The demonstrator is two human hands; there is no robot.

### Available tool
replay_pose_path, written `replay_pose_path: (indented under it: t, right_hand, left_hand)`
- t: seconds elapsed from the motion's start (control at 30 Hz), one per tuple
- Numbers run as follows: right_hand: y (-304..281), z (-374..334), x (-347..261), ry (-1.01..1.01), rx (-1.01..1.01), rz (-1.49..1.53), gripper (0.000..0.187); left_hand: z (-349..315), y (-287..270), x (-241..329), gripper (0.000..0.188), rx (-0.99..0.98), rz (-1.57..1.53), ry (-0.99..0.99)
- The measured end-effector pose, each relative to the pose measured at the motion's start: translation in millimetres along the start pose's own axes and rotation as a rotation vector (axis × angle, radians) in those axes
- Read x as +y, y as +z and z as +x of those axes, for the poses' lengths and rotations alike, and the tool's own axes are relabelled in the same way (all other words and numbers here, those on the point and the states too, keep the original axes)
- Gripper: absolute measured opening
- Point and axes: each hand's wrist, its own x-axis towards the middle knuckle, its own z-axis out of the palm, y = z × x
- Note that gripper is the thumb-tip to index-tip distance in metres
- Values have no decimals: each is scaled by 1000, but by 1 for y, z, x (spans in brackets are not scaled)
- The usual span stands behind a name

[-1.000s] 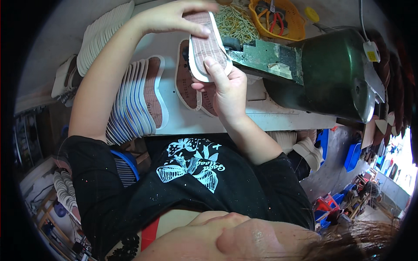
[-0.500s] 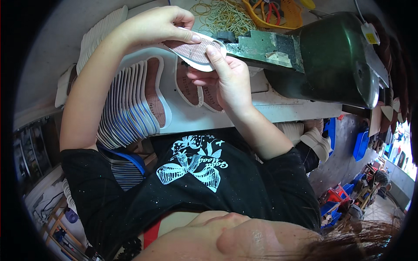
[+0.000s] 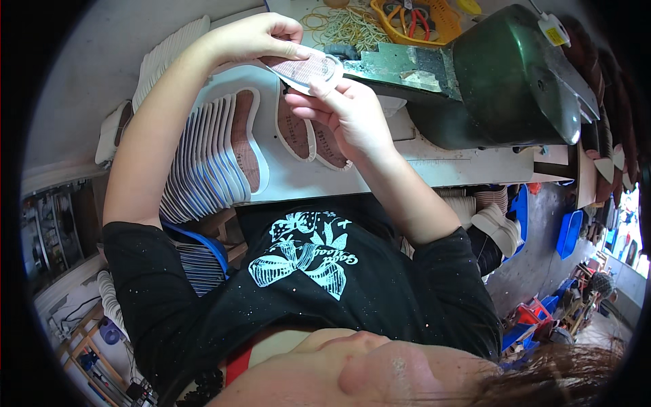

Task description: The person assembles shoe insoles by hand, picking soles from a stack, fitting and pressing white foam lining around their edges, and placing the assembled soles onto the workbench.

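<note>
Between both hands is an insole (image 3: pixel 308 70) with a reddish-brown patterned face and a white rim. Its rounded end touches or nearly touches the tip of a green machine arm (image 3: pixel 407 71). My left hand (image 3: pixel 261 37) pinches the far-left end, thumb on top, other fingers curled. At the near edge, my right hand (image 3: pixel 349 119) grips the rounded end with the thumb on the rim; its other fingers extend below. Under the hands, two more insoles (image 3: pixel 296 136) lie on the table (image 3: pixel 434 169), partly covered.
A long row of stacked insoles (image 3: pixel 203 152) stands on the left, with another pale stack (image 3: pixel 169 57) behind. Tangled cords (image 3: pixel 349 28) and a yellow basket (image 3: pixel 390 34) of tools lie at the back. The green machine body (image 3: pixel 505 81) fills the right side.
The insole has tilted, so its patterned face shows differently. My right thumb has slid from its top face to the near edge. The whole view has shifted slightly.
</note>
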Motion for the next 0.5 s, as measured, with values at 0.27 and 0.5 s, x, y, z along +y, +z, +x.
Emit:
replay_pose_path:
  t: [0.27, 0.5]
  right_hand:
    - [1, 4, -2, 40, 18, 36, 33]
    - [-5, 6, -9, 85, 29, 56, 33]
  left_hand:
    - [1, -6, 2, 27, -36, -12, -24]
    - [-6, 0, -1, 28, 0, -53, -39]
